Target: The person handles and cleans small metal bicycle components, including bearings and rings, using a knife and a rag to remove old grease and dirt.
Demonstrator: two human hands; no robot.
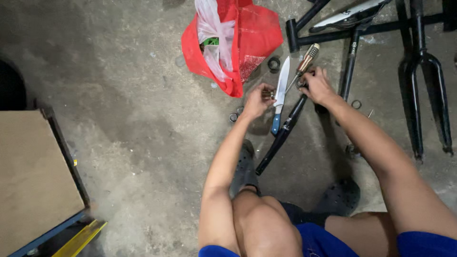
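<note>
On a concrete floor (pixel 119 119), a black bicycle frame (pixel 362 28) lies beside a red plastic bag (pixel 252 38). The right hand (pixel 318 86) grips the top of a black tube (pixel 283 133), near a screwdriver (pixel 304 62); the left hand (pixel 257 101) pinches a small metal ring (pixel 269 94) beside a blue-handled knife (pixel 281 90).

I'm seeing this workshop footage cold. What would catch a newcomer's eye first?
Probably the bright red bag on the concrete floor at top centre, with white plastic spilling out. Just right of it, the left hand pinches a small metal part beside a blue-handled knife, while the right hand works at a black tube's end, near a black bicycle frame.
</note>
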